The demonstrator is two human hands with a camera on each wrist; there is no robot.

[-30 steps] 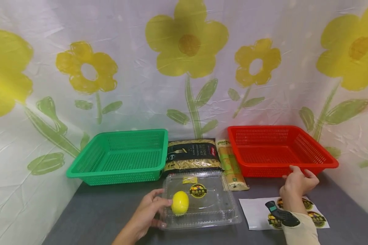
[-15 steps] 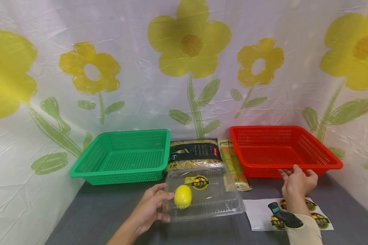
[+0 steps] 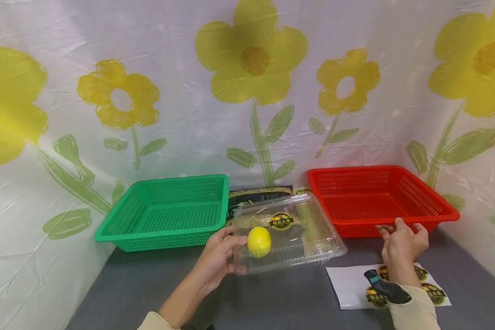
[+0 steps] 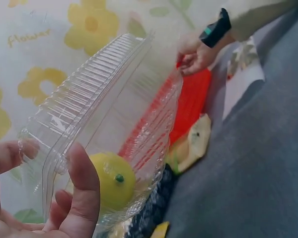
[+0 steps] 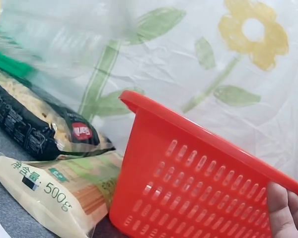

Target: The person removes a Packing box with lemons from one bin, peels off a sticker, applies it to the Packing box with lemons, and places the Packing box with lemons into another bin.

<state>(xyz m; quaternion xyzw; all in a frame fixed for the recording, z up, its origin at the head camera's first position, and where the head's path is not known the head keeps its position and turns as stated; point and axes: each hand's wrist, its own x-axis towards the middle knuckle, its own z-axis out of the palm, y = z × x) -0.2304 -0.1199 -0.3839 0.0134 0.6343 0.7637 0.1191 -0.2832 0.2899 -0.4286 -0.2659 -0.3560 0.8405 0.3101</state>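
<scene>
My left hand grips the left end of a clear plastic clamshell box, which is raised off the table and tilted. Inside the box, near that hand, lies a yellow lemon. A round black fruit sticker shows on the lid. In the left wrist view, the thumb and fingers clasp the box's edge around the lemon's end. My right hand holds the front rim of the red basket; in the right wrist view its fingers lie against the slotted wall.
A green basket stands at the back left. Between the baskets lie a pasta bag, partly hidden by the box in the head view, and a 500g noodle packet. A white sticker sheet lies at front right. Flowered cloth hangs behind.
My left hand has lifted the box with the lemon off the table, up and to the right, tilting it. My right hand stays at the red basket's front rim, its fingers now closer on it.
</scene>
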